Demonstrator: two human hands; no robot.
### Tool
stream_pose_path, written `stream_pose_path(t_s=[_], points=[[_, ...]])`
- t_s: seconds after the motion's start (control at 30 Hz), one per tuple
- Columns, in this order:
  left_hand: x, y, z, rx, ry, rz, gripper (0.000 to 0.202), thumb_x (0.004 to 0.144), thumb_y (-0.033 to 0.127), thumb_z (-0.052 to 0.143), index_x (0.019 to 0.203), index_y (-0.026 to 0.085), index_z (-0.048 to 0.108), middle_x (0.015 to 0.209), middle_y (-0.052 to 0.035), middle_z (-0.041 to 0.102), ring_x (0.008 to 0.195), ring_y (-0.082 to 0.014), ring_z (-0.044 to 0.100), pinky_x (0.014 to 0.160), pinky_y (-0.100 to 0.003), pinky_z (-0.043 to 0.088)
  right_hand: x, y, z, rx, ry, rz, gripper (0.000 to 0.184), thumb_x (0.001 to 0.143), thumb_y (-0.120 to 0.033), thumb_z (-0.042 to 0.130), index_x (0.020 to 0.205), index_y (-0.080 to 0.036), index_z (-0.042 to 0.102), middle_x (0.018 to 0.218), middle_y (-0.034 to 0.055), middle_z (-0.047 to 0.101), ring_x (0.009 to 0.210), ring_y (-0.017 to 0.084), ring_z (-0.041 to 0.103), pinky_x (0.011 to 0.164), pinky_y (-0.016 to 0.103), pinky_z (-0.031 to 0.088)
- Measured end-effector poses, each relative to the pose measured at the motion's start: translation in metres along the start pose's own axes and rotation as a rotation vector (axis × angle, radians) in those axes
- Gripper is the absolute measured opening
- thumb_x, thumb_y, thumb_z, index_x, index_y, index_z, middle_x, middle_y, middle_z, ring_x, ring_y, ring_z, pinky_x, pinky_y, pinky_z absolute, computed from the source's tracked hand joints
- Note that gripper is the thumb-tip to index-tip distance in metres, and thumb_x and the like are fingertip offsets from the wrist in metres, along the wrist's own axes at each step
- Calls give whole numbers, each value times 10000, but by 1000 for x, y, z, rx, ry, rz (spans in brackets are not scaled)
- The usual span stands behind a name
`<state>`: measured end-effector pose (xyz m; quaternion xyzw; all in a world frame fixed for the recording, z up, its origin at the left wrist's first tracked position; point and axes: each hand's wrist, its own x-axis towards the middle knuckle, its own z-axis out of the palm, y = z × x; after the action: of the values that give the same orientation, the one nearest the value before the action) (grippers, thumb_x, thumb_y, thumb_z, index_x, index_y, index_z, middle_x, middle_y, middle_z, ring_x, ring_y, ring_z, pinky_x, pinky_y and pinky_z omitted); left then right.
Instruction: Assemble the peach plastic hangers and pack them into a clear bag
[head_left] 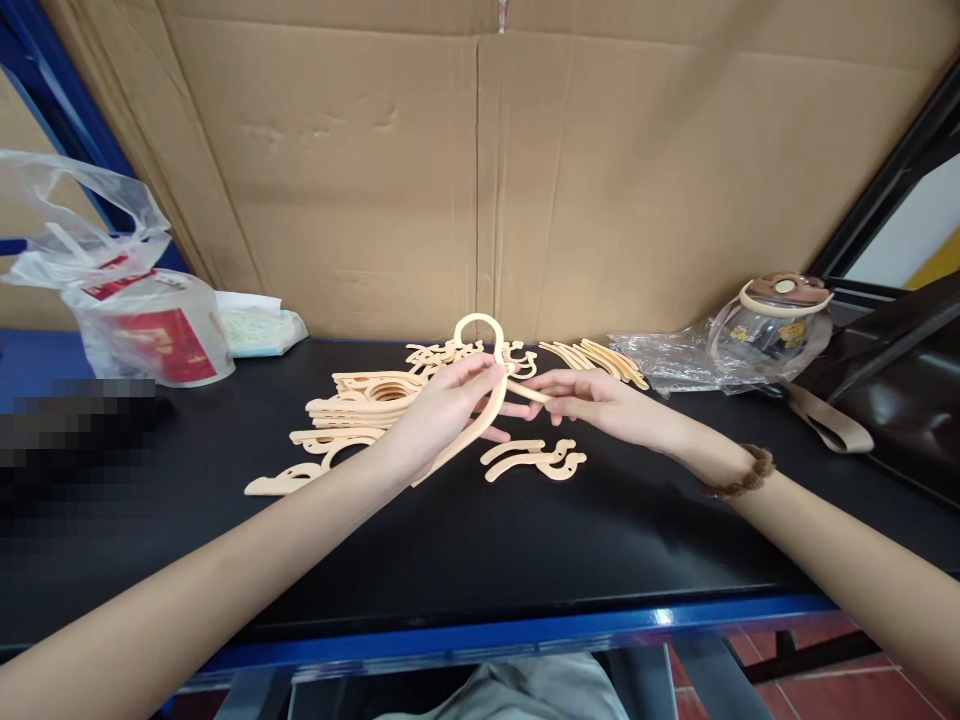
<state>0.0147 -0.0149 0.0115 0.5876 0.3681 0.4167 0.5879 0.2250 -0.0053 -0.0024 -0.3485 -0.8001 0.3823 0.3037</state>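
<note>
Above the black table, my left hand [448, 408] is closed on a cream plastic clothes hanger [480, 322], its hook pointing up and one arm slanting down toward me. My right hand [592, 402] pinches a slim cream hanger arm [529, 392], whose far end meets the hanger just below the hook. Whether the two are joined there I cannot tell. Under my hands lie a few loose curved hanger pieces [534, 460]. Stacked hanger parts [360, 412] lie left of my left hand, partly hidden by it. Small hook-shaped pieces [431, 355] are piled behind.
Several slim hanger arms [592, 360] lie at the back right, beside clear plastic wrap [667, 355] and a clear bottle [780, 325]. A dark bag [900, 400] stands far right. At left are a bagged roll [161, 325] and a tissue pack [262, 325]. Cardboard [337, 170] walls the back.
</note>
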Motion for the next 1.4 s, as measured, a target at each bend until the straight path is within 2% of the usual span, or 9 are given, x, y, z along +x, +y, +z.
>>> stream_pose_path(t_s=[0.13, 0.23, 0.3, 0.4, 0.47, 0.77, 1.07, 1.2, 1.4], points=[[2, 1, -7, 39, 104, 25, 166, 905, 289, 558, 1006, 181, 634, 1263, -84, 609, 648, -132, 700, 537, -224, 577, 1, 5, -8, -226, 133, -26, 350, 931, -457, 454, 927, -189, 679, 805, 25, 662, 737, 142, 554, 691, 287, 430], [3, 0, -11, 85, 74, -4, 222, 905, 339, 550, 989, 162, 656, 1229, -108, 639, 515, -84, 636, 457, -194, 528, 0, 5, -13, -342, 189, -44, 390, 930, -485, 452, 819, -187, 677, 709, -3, 611, 628, 116, 485, 612, 269, 367], [3, -3, -11, 83, 32, -28, 229, 900, 348, 560, 978, 163, 672, 1220, -107, 649, 568, -99, 659, 470, -184, 527, -1, 5, -13, -348, 180, -61, 369, 927, -479, 465, 854, -190, 681, 700, -12, 601, 626, 114, 489, 607, 263, 361], [3, -6, -11, 31, -26, -59, 213, 884, 340, 594, 967, 169, 691, 1226, -99, 649, 833, -172, 707, 593, -190, 568, -1, 4, -10, -305, 138, -76, 358, 910, -490, 494, 948, -197, 695, 761, 3, 636, 686, 132, 543, 629, 265, 397], [3, -6, -11, -4, -53, -80, 198, 876, 326, 610, 949, 165, 699, 1217, -104, 652, 905, -200, 700, 625, -204, 580, -1, 4, -9, -291, 122, -80, 370, 894, -501, 513, 977, -197, 707, 798, 19, 659, 716, 147, 568, 637, 276, 421], [3, -1, -9, -19, -191, -146, 173, 887, 249, 587, 952, 140, 704, 1052, -130, 707, 826, -199, 709, 585, -225, 583, -2, 3, -9, -291, 151, -135, 286, 824, -463, 632, 949, -235, 751, 822, 20, 708, 743, 159, 611, 704, 304, 483], [8, -2, -21, 13, -282, -123, 195, 836, 306, 671, 972, 178, 727, 1122, -109, 702, 861, -204, 718, 673, -221, 576, -4, 0, -10, -264, 162, -96, 265, 793, -458, 669, 847, -209, 740, 794, 17, 697, 730, 153, 610, 698, 301, 482], [9, -3, -21, 43, -267, -111, 221, 808, 307, 704, 990, 183, 722, 1092, -101, 712, 895, -209, 713, 712, -233, 569, -3, 0, -10, -306, 165, -127, 242, 794, -442, 677, 825, -209, 736, 753, 11, 683, 703, 149, 585, 677, 297, 457], [5, 2, -14, 20, -188, -134, 130, 784, 250, 717, 884, 166, 713, 977, -90, 733, 845, -204, 714, 682, -249, 552, -3, -1, -11, -344, 166, -181, 258, 813, -458, 656, 819, -213, 735, 722, 7, 659, 676, 144, 549, 674, 302, 424]])
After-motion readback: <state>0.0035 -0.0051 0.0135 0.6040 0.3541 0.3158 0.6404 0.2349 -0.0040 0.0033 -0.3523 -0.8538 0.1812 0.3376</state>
